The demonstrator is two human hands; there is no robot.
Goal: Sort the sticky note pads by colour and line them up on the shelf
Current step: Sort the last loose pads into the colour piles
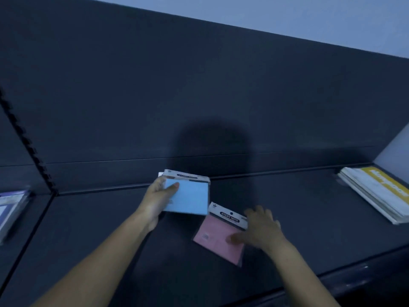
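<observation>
Left grip [161, 196] is clamped on the blue pads [190, 200], thumb on top, near the back of the shelf [309, 207]. Right grip [259, 229], fingers spread, rests on the pink pad [215, 237], which lies flat just beside them.

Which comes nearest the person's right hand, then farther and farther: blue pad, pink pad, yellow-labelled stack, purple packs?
1. Pink pad, touching the right hand.
2. Blue pad, just to the left.
3. Yellow-labelled stack, far right.
4. Purple packs, far left.
</observation>
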